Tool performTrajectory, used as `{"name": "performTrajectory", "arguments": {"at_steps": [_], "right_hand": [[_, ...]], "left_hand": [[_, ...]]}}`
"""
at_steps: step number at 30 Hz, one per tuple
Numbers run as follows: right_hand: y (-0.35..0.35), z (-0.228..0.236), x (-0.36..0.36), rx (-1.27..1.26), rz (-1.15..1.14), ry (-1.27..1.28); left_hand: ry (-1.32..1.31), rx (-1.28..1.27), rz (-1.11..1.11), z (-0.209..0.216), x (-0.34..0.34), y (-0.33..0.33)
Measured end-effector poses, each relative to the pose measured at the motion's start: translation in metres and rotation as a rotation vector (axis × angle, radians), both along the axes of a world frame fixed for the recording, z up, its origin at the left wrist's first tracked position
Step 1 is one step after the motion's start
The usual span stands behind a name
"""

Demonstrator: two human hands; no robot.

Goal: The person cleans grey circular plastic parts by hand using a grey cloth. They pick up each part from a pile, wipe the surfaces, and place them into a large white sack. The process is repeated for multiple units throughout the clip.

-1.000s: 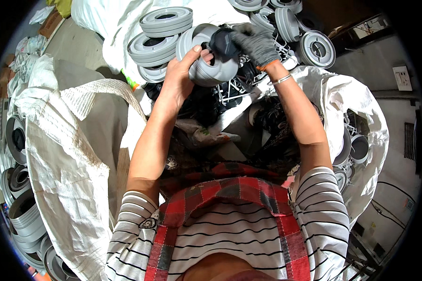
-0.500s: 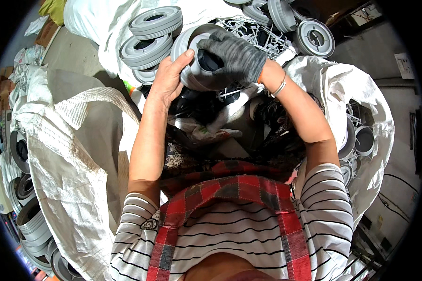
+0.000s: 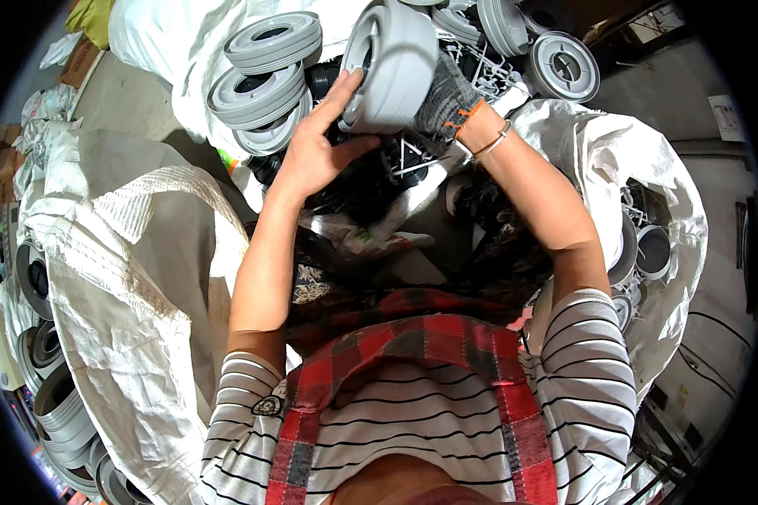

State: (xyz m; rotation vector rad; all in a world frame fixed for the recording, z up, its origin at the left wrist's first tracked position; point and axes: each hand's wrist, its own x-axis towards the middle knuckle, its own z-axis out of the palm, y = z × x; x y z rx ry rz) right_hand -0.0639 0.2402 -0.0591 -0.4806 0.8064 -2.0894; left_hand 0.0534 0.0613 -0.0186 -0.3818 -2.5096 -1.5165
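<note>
I hold a grey plastic wheel (image 3: 396, 63) up in front of me, tilted so its tread faces the camera. My left hand (image 3: 316, 147) is bare and touches the wheel's left face with its fingertips. My right hand (image 3: 448, 103) wears a dark grey glove and grips the wheel from behind on the right; most of that hand is hidden by the wheel. A bracelet sits on my right wrist. Just left of the wheel stands a stack of similar grey wheels (image 3: 265, 80).
Big white woven sacks surround me: one at the left (image 3: 135, 303), one at the right (image 3: 640, 185) holding wheels. More grey wheels (image 3: 563, 66) lie at the top right, and stacked ones (image 3: 55, 404) at the lower left. Dark plastic parts (image 3: 370, 181) lie under my hands.
The wheel has been lifted closer to the camera and turned from face-on to tread-on. My gloved right hand has slid from its front to behind it.
</note>
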Motion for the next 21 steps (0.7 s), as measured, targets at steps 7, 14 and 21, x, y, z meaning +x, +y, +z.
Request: {"name": "performTrajectory", "arguments": {"at_steps": [7, 14, 21], "right_hand": [[-0.007, -0.020, -0.035, 0.562, -0.204, 0.886], [0.083, -0.046, -0.164, 1.542, -1.376, 1.273], [0.115, -0.080, -0.165, 1.822, -0.736, 1.068]], "left_hand": [[0.422, -0.436, -0.019, 0.025, -0.014, -0.019], [0.400, -0.271, 0.516, 0.034, -0.058, -0.056], [-0.043, 0.195, 0.372, -0.008, -0.054, -0.023]]}}
